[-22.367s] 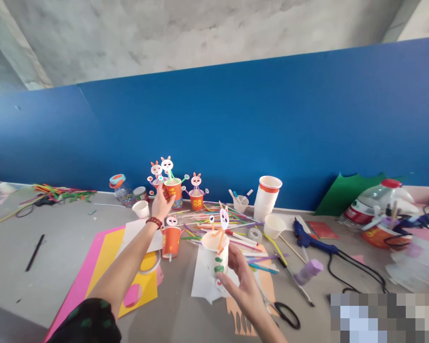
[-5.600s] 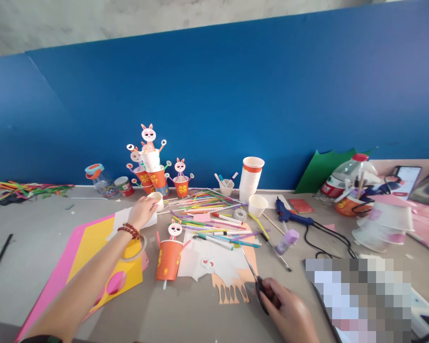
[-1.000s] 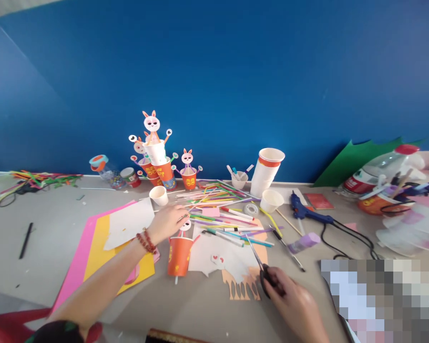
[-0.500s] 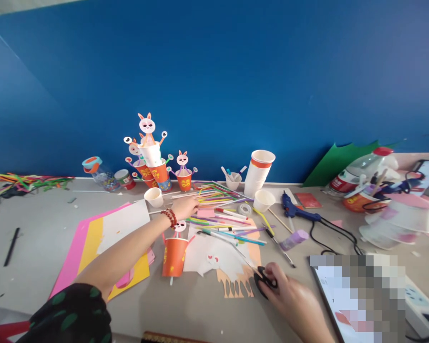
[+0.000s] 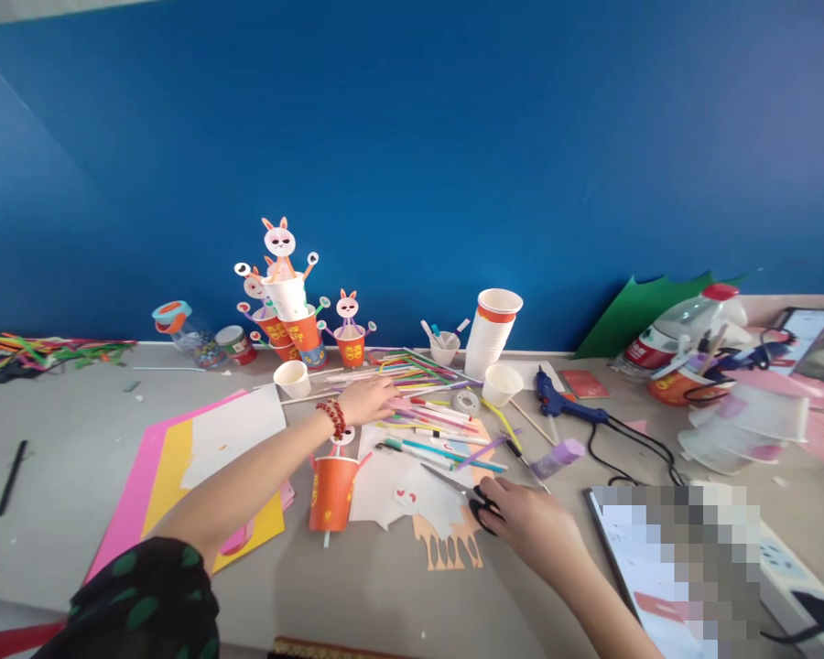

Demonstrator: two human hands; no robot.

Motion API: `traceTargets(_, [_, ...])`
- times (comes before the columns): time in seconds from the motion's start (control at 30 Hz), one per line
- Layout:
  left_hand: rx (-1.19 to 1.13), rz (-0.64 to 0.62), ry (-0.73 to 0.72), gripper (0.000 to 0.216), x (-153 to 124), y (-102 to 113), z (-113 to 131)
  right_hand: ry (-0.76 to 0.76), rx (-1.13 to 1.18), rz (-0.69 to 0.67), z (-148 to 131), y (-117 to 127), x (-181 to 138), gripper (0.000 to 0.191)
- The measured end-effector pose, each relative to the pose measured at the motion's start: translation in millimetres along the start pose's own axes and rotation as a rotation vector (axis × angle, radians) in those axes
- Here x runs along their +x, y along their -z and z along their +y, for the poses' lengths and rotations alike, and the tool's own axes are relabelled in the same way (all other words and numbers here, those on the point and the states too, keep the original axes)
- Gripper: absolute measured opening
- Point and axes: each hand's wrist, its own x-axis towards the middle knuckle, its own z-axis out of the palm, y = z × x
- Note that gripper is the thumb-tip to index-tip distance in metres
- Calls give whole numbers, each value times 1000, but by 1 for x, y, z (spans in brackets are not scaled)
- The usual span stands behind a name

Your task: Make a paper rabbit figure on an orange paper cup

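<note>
My left hand (image 5: pixel 367 400), a beaded bracelet at its wrist, reaches over the pile of pens and sticks, its fingers closed on a small piece of pink paper (image 5: pixel 402 404). Black-handled scissors (image 5: pixel 482 506) are in my right hand (image 5: pixel 530 523); their blades point left over white paper scraps. Two small white cutouts with red marks (image 5: pixel 405 497) lie on that paper. Beneath it, peach paper (image 5: pixel 446 547) has a cut, toothed edge. An orange paper cup (image 5: pixel 332 494) with a rabbit head stands near my left forearm, which partly hides the head.
Rabbit cups (image 5: pixel 302 334) are stacked at the back, beside a tall column of white cups (image 5: pixel 491 334). On the right are a blue glue gun (image 5: pixel 563 403) with its cable, a glue stick (image 5: pixel 559 458), a tablet (image 5: pixel 632 549) and a power strip (image 5: pixel 789 567). Coloured sheets (image 5: pixel 144 485) lie left.
My left hand has moved right, onto the pink paper. My right hand has brought the scissors up and to the left, over the white paper.
</note>
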Motion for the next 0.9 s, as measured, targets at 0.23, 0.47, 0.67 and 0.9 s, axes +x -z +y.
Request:
traceTargets(0.23, [51,-57,-200,19,11,-12,27,-46,128,-74,1,3,20,6])
traceTargets(0.47, [106,-79,-211,15,22,-21,39,-5,501,-139,13,15,20,6])
traceTargets(0.67, [89,-120,-172,10,28,-20,50,117,409,49,2,29,61,21])
traceTargets(0.9, [-41,-101,-1,7,23,-10,49,194,357,-14,-13,12,116,23])
